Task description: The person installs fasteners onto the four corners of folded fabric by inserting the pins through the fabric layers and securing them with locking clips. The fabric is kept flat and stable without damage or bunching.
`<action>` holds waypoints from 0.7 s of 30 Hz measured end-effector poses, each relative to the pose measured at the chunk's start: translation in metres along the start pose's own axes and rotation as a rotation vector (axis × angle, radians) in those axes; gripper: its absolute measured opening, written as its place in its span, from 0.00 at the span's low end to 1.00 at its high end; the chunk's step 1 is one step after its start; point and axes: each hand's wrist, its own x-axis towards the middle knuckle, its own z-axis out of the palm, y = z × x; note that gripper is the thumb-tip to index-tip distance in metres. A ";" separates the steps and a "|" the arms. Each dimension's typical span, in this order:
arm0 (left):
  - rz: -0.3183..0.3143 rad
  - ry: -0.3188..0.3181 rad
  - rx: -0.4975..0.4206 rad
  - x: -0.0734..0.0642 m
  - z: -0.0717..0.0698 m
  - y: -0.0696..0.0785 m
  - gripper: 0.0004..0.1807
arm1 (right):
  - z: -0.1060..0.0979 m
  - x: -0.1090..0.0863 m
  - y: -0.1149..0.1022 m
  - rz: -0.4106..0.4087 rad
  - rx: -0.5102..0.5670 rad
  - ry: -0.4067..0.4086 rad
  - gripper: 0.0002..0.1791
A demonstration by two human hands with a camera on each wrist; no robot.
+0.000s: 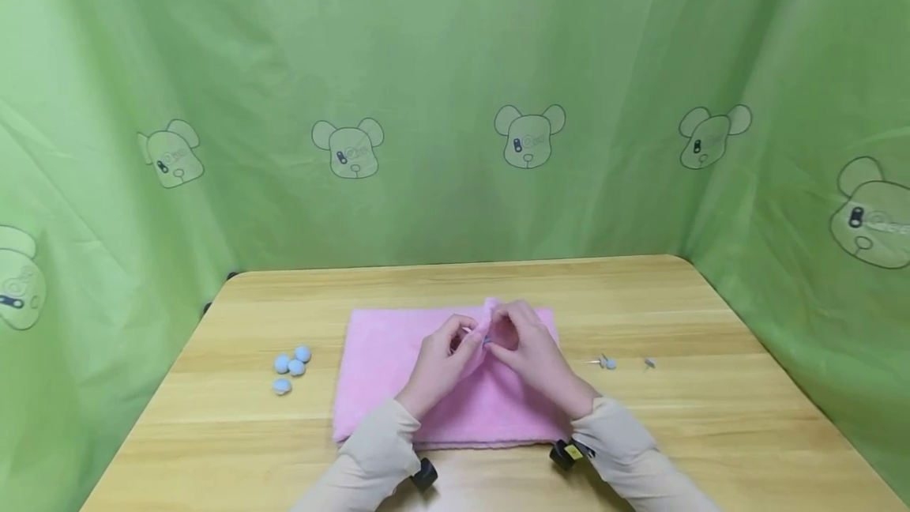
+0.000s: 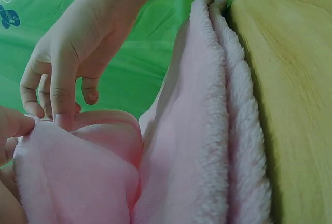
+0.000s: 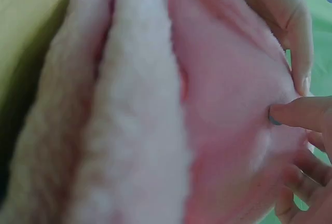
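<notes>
A folded pink fleece blanket [image 1: 384, 370] lies on the table, its middle pulled up into a raised fold. My left hand [image 1: 439, 362] pinches that fold between thumb and fingers. On the other side of it, my right hand [image 1: 532, 350] holds a small blue round piece [image 3: 275, 116] against the fleece, thumb on the piece and fingers behind the cloth. Most of this piece is hidden under the thumb, so I cannot tell whether it has a spike. In the left wrist view, fingers of the right hand [image 2: 62, 73] reach down onto the fold.
Several blue round caps [image 1: 296, 367] sit on the wooden table [image 1: 235, 449] left of the blanket. To its right lie blue-headed pins [image 1: 610, 364] with metal spikes, and another small pin [image 1: 650, 363] farther out. A green curtain [image 1: 441, 212] surrounds the table's back and sides.
</notes>
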 end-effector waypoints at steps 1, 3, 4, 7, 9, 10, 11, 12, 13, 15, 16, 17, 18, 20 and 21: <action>0.008 -0.006 0.006 0.000 0.000 0.000 0.09 | 0.000 0.000 0.001 -0.003 -0.021 0.012 0.29; 0.023 -0.017 0.017 0.000 0.000 0.000 0.10 | 0.000 0.001 0.003 -0.001 -0.048 0.028 0.37; 0.028 -0.024 0.022 -0.001 0.000 0.000 0.10 | 0.000 0.001 0.004 0.002 -0.049 0.030 0.41; 0.055 -0.054 0.031 -0.001 -0.001 0.002 0.11 | -0.001 0.002 0.008 0.013 -0.038 0.013 0.48; 0.075 -0.074 0.051 -0.001 -0.001 0.003 0.11 | -0.002 0.003 0.009 0.016 0.005 -0.011 0.47; 0.084 -0.083 0.065 -0.001 -0.002 0.003 0.12 | -0.002 0.003 0.009 0.017 0.031 -0.024 0.46; 0.093 -0.093 0.079 -0.001 -0.002 0.004 0.12 | -0.002 0.003 0.009 0.018 0.048 -0.035 0.43; 0.099 -0.102 0.093 -0.001 -0.003 0.004 0.12 | -0.003 0.002 0.009 0.022 0.065 -0.045 0.39; 0.109 -0.107 0.112 -0.001 -0.003 0.004 0.12 | -0.003 0.002 0.008 0.022 0.080 -0.051 0.35; 0.115 -0.122 0.137 -0.001 -0.005 0.006 0.12 | -0.002 0.002 0.008 0.021 0.091 -0.057 0.28; 0.118 -0.130 0.147 0.000 -0.006 0.006 0.12 | -0.002 0.002 0.008 0.022 0.085 -0.055 0.24; 0.121 -0.139 0.152 0.000 -0.008 0.007 0.12 | -0.002 0.001 0.008 0.021 0.080 -0.052 0.21; 0.122 -0.149 0.154 0.000 -0.009 0.007 0.12 | -0.002 0.001 0.008 0.014 0.083 -0.048 0.18; 0.123 -0.172 0.160 0.001 -0.013 0.009 0.12 | -0.001 0.001 0.008 -0.001 0.091 -0.043 0.15; 0.113 -0.183 0.163 0.001 -0.015 0.010 0.12 | -0.002 0.001 0.008 -0.009 0.093 -0.042 0.14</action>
